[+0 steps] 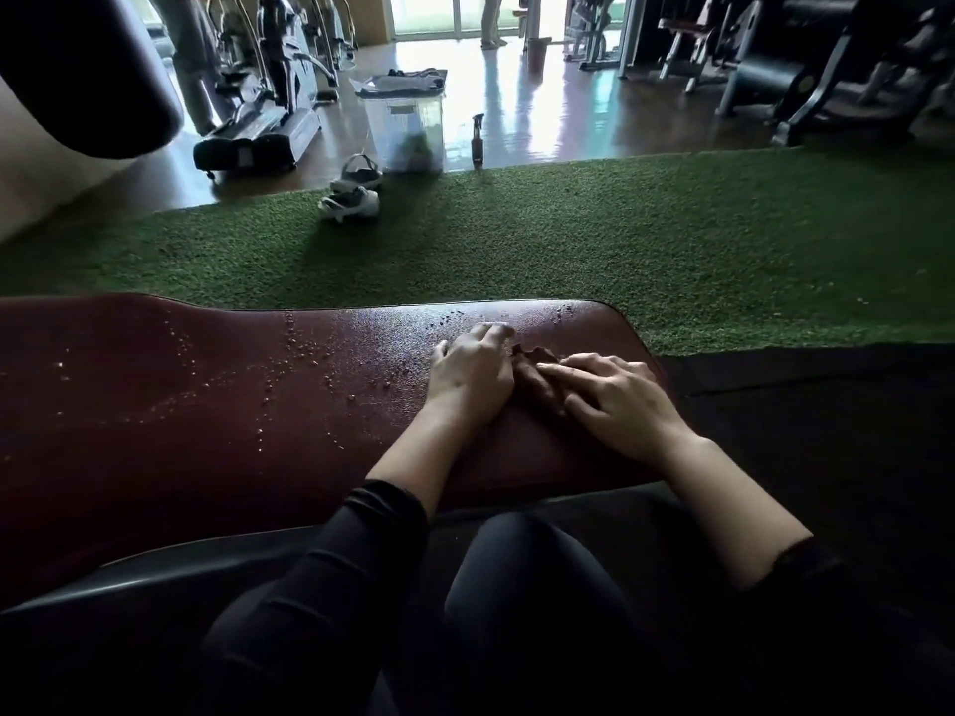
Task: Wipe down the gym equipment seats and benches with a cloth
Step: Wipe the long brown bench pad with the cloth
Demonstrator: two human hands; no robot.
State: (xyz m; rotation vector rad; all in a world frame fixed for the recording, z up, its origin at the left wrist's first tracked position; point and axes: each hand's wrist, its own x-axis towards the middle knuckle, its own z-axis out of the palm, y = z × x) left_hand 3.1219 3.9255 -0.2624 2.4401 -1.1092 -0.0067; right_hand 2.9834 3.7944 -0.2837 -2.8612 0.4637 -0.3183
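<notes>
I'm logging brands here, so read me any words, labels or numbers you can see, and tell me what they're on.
No text can be read.
Bin: a pale label on its front, too blurred to read.
Spray bottle: too small and dark to tell.
Bench: no print shows.

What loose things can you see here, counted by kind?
Cloth: 1
Sandals: 2
Spray bottle: 1
Plastic box: 1
Total: 5
</notes>
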